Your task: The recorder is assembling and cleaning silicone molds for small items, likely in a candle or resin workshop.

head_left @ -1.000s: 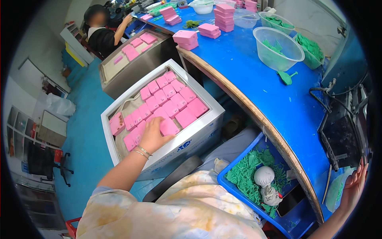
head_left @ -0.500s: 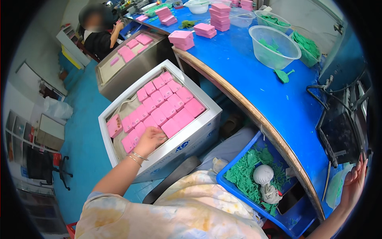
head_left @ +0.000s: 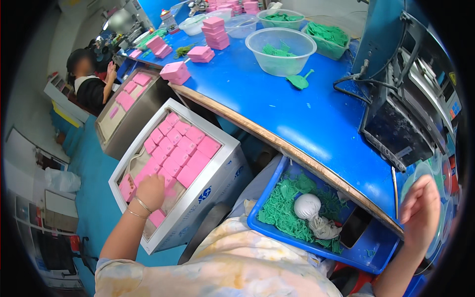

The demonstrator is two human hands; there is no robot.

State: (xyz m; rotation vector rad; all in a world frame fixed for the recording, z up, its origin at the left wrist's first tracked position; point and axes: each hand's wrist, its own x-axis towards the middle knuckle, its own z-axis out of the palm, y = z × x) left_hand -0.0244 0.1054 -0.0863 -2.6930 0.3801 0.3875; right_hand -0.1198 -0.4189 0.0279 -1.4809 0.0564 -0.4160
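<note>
My left hand [head_left: 150, 192], with two bangles at the wrist, is closed at the near side of the white box [head_left: 228, 148]. Its fingers grip a pink block [head_left: 170, 189], partly hidden and smeared by motion. Rows of similar pink blocks [head_left: 179, 156] lie beside it on beige cloth inside the box. One with brown spots on top [head_left: 127, 187] sits apart by the left wall. At the far right my right hand [head_left: 421, 215] is raised, fingers apart and slightly bent, nothing seen in it. Clear round containers [head_left: 435, 232] are beside and behind it.
A blue bin [head_left: 316, 250] by my lap holds green shreds, a white ball-shaped bundle [head_left: 307, 206] and a dark phone-like slab. On the blue table [head_left: 277, 114] stand pink stacks [head_left: 215, 33], bowls [head_left: 281, 52] and a black machine [head_left: 401, 133]. Another person [head_left: 91, 84] sits at far left.
My view has turned to the right. My left hand has drawn back toward the box's near-left side and closed on a block. My right hand has come away from the machine's lower edge.
</note>
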